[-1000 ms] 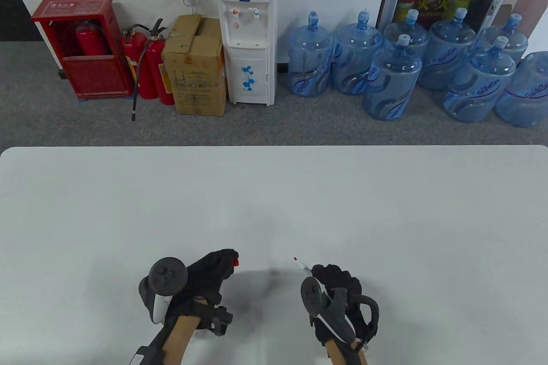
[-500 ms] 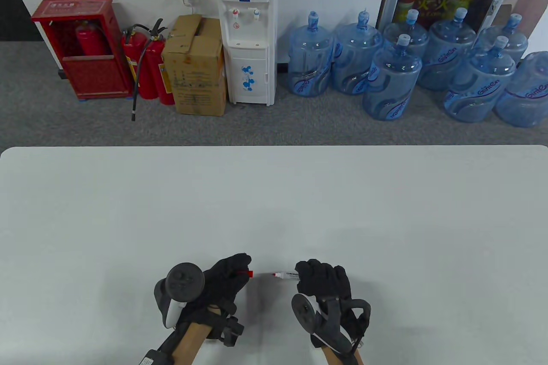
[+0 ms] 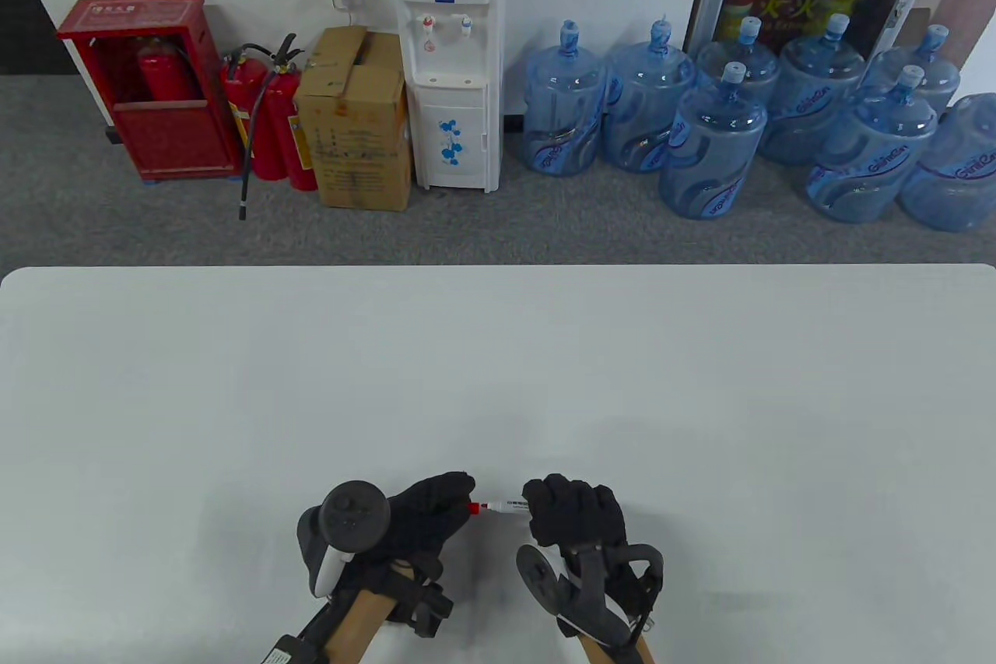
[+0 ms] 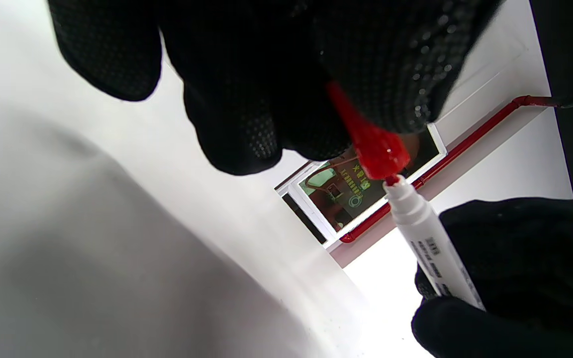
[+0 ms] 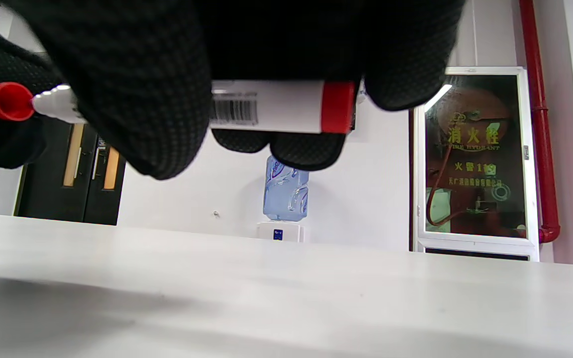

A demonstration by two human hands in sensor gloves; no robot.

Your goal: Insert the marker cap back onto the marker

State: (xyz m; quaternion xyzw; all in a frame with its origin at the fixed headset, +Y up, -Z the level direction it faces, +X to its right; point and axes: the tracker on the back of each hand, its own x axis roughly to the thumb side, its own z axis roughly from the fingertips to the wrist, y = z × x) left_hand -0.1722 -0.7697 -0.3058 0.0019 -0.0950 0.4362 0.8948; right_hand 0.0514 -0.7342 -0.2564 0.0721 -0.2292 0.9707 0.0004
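Note:
My right hand point(image 3: 572, 512) grips a white marker point(image 3: 510, 505) with a red end band; it also shows in the right wrist view point(image 5: 276, 105) and the left wrist view point(image 4: 428, 238). The marker lies level and points left. My left hand point(image 3: 432, 512) pinches the red cap point(image 3: 473, 507), seen in the left wrist view point(image 4: 373, 144) and the right wrist view point(image 5: 0, 102). The cap's open mouth meets the marker's red tip; the tip is just at or inside the mouth. Both hands hover a little above the white table point(image 3: 498, 384), near its front edge.
Beyond the table's far edge stand a water dispenser point(image 3: 447, 57), a cardboard box point(image 3: 354, 119), fire extinguishers point(image 3: 268, 123) and several blue water jugs point(image 3: 716, 142).
Both hands have moved toward each other. The marker turned from pointing up-left to level, and the gap between cap and tip has closed until they meet.

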